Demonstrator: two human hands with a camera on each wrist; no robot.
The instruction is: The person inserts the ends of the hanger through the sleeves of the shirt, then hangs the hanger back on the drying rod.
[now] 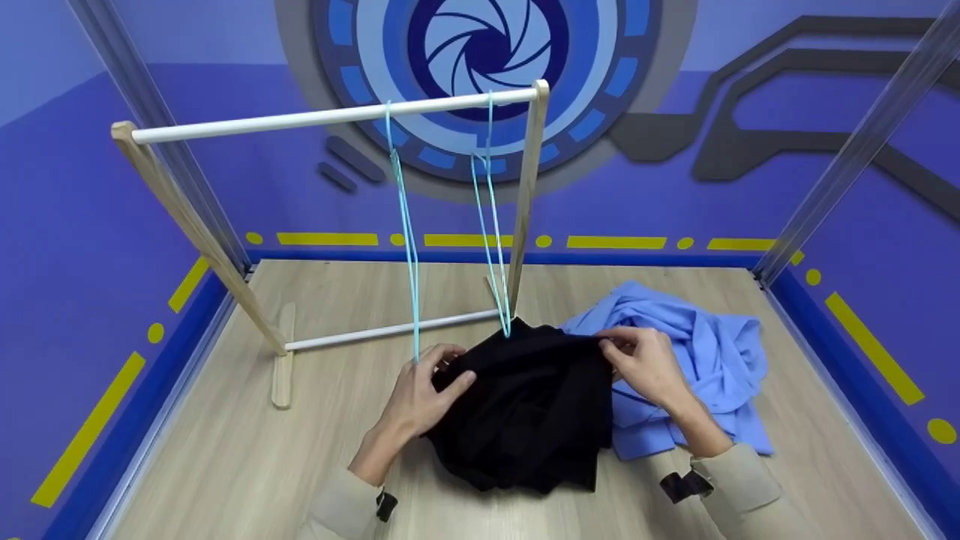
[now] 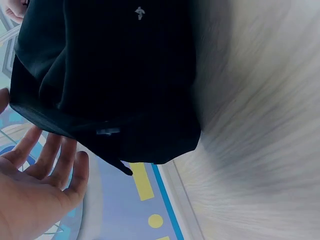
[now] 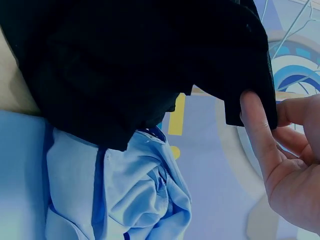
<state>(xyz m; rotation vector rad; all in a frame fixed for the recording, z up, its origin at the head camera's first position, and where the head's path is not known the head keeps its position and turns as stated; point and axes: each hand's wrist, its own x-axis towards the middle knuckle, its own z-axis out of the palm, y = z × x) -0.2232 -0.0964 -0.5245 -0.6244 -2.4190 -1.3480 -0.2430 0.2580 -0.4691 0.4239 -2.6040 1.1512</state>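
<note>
A black shirt [image 1: 529, 412] hangs bunched between the two hands, low over the table. Its small white emblem [image 2: 140, 13] and a pale label [image 2: 108, 131] show in the left wrist view. At the shirt's upper right corner, my right hand [image 1: 645, 364] pinches the cloth between thumb and fingers. My left hand [image 1: 420, 394] is at the opposite side, its thumb apart from the fingers; in the left wrist view those fingers lie fairly straight against the edge. A light blue garment [image 1: 712, 352] lies crumpled behind and right of the black shirt.
A wooden rack with a white rail [image 1: 300, 120] stands at the back left. Two turquoise hangers [image 1: 409, 240] [image 1: 495, 240] hang from it, close above the hands and black shirt. Patterned blue walls [image 1: 862, 225] border the wooden table [image 1: 217, 450].
</note>
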